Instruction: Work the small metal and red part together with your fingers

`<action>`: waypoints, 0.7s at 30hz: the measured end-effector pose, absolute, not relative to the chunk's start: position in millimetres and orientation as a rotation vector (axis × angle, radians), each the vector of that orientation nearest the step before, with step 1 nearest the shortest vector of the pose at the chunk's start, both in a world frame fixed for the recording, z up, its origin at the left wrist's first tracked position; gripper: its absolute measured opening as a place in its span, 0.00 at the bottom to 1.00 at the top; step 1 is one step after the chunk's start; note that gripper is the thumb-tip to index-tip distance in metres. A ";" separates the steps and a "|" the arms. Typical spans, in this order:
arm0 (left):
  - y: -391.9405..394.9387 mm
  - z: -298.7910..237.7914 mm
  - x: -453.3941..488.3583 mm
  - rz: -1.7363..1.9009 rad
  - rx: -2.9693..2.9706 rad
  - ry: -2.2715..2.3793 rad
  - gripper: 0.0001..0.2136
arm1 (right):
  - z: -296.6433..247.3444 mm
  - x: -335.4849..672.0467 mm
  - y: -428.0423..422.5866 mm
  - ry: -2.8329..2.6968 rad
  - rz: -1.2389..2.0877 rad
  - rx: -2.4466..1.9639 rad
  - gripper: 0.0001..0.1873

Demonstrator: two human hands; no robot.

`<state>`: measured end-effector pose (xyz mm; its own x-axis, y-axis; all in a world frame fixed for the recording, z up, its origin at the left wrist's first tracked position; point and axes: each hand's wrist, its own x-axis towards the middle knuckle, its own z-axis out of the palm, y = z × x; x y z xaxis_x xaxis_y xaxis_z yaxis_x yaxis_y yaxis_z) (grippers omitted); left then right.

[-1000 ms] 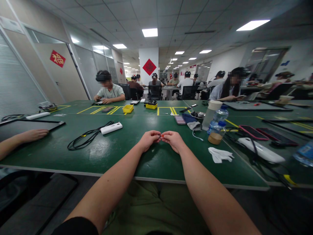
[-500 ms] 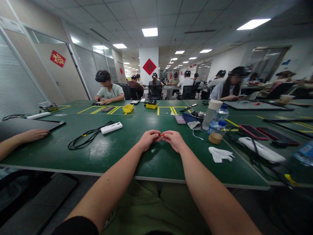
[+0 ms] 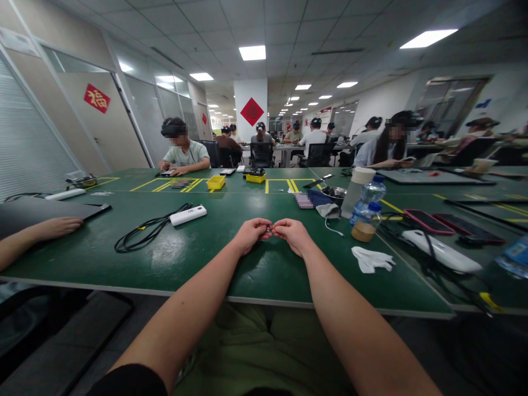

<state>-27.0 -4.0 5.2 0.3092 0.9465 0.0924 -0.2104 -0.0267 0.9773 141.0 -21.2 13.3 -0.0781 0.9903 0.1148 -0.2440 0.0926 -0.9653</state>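
Note:
My left hand (image 3: 251, 234) and my right hand (image 3: 293, 235) meet above the green table (image 3: 198, 258), fingertips pinched together. Between them they hold a tiny orange-red object (image 3: 271, 226), too small to identify. Both hands are closed in a pinch just above the tabletop, a little back from its near edge. My forearms reach in from below.
A white power bank (image 3: 188, 215) with a black cable (image 3: 144, 231) lies to the left. A co-worker's hand (image 3: 55, 226) rests by a black tablet (image 3: 41, 209). On the right are white gloves (image 3: 371, 259), bottles (image 3: 368, 212), phones (image 3: 429, 223) and a white device (image 3: 441, 252). Other people sit at far tables.
Hardly anything differs: both hands stay pinched together on the small orange-red object, shifted very slightly upward in the picture.

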 end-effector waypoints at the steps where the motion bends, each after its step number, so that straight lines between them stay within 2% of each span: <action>1: -3.7 5.3 -26.9 1.103 1.233 0.795 0.10 | 13.3 140.8 -21.3 -1.146 1.297 -0.914 0.09; 15: -6.1 7.3 -27.1 1.075 1.210 0.756 0.11 | 6.5 141.8 -16.0 -1.248 1.220 -0.953 0.09; 21: -4.4 7.5 -27.2 1.080 1.177 0.772 0.12 | 7.1 141.7 -15.6 -1.185 1.272 -0.951 0.05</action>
<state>-27.2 -4.4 7.5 0.3270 0.9432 0.0591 -0.2490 0.0257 0.9682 141.7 -15.6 7.1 -0.0776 0.9901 0.1169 -0.1866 0.1007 -0.9773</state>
